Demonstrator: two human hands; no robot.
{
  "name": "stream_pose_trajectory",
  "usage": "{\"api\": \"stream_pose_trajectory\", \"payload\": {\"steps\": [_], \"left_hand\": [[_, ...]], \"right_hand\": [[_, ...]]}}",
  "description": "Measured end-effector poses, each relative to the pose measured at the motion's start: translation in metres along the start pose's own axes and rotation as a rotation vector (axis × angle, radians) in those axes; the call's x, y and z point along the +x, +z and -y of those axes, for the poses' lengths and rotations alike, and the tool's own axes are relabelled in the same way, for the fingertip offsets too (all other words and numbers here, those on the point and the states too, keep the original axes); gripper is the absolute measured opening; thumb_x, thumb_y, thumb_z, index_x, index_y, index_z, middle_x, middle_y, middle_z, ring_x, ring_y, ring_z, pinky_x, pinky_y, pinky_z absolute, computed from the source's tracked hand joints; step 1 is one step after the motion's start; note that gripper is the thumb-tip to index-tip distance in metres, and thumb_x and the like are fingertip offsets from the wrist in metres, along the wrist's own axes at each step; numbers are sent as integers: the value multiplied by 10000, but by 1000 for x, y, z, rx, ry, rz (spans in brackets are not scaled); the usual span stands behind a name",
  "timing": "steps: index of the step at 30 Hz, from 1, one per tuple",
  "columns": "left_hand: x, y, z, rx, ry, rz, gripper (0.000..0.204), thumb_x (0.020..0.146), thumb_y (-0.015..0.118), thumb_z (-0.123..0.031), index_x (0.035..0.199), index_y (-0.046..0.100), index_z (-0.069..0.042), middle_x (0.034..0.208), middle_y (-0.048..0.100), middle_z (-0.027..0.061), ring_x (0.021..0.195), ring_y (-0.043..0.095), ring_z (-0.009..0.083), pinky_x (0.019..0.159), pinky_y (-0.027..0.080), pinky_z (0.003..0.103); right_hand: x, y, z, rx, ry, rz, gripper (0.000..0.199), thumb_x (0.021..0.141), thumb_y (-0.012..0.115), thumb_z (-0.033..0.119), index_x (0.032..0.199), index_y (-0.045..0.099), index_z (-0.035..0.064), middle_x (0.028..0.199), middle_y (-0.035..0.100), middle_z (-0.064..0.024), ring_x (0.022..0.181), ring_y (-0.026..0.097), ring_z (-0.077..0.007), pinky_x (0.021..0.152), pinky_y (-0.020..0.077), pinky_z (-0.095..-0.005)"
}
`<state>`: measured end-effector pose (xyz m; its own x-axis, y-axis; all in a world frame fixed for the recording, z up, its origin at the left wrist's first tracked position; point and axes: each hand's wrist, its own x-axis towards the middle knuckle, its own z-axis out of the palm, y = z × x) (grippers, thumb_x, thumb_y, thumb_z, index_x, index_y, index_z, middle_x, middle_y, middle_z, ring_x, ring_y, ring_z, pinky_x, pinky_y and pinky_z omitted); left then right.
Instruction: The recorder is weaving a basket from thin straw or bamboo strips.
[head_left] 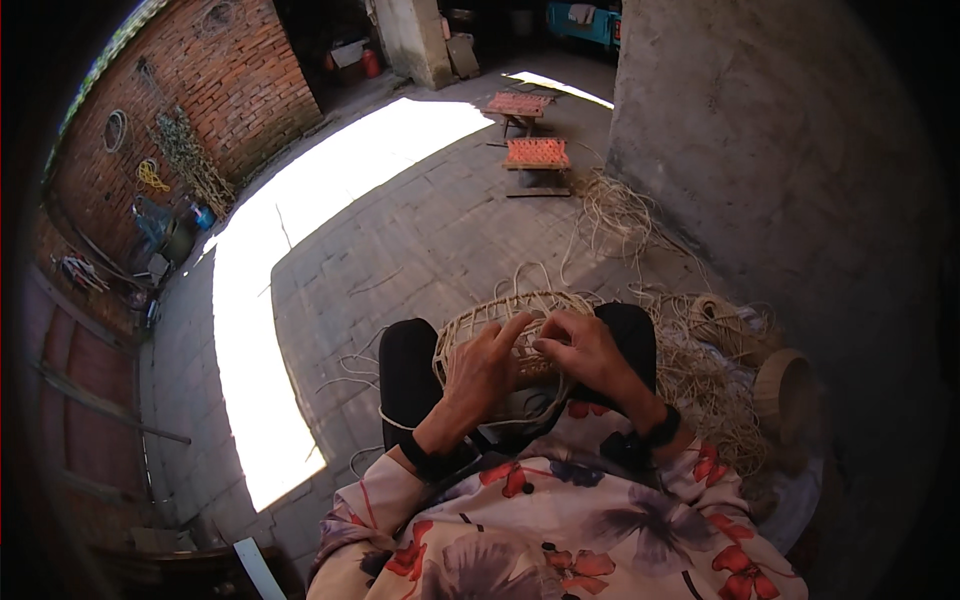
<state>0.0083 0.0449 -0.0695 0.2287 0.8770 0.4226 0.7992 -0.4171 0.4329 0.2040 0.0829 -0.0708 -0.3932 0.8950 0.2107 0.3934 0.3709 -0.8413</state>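
On my lap, between my dark-trousered knees, rests a net-like woven cord basket (463,328) in a beige tone, with loose strands curling from its far rim. My left hand (484,366) grips its near side, the index finger stretched toward the middle. Close beside it, my right hand (590,350) is bent over the weave with thumb and index finger pinched together. Whatever lies in that pinch is too small to make out. A pale cord (395,420) loops from the work past my left wrist. The fingers hide part of the weave.
To my right lies a tangled heap of beige cord (700,390) with a cord spool (712,318) and a round pale container (785,385). More loose cord (615,215) lies ahead by the grey wall (770,130). Two low stools with orange woven seats (537,152) stand beyond.
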Motion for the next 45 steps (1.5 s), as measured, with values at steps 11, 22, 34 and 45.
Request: {"api": "stream_pose_trajectory", "payload": {"steps": [11, 22, 34, 45], "left_hand": [[-18, -95, 2, -187, -254, -394, 313, 686, 579, 65, 974, 605, -55, 634, 506, 31, 542, 486, 99, 522, 415, 279], [-27, -49, 16, -616, -411, 124, 407, 905, 545, -54, 1312, 530, -56, 984, 710, 202, 645, 685, 204, 600, 545, 307], [-25, -8, 4, -348, -1, -19, 707, 769, 526, 81, 1440, 435, -119, 1068, 638, 249, 873, 650, 417, 757, 523, 455], [12, -21, 3, -326, -32, 204, 544, 792, 559, -5, 1322, 503, -115, 729, 633, 178, 734, 647, 387, 690, 494, 464]], "right_hand": [[10, 16, 63, 79, -138, -63, 164, 883, 653, 89, 1030, 657, 15, 859, 630, -99, 716, 616, -185, 682, 495, -307], [-13, 20, 44, 49, -30, -180, 83, 835, 662, 47, 793, 613, -5, 663, 614, -113, 576, 596, -183, 552, 454, -329], [4, 33, 37, -370, -180, -7, 106, 801, 652, 125, 807, 596, 35, 748, 638, -168, 714, 643, -369, 632, 492, -473], [-1, 30, 25, -375, -137, -34, 115, 802, 650, 112, 816, 586, 19, 760, 645, -191, 746, 647, -401, 660, 492, -503]]}}
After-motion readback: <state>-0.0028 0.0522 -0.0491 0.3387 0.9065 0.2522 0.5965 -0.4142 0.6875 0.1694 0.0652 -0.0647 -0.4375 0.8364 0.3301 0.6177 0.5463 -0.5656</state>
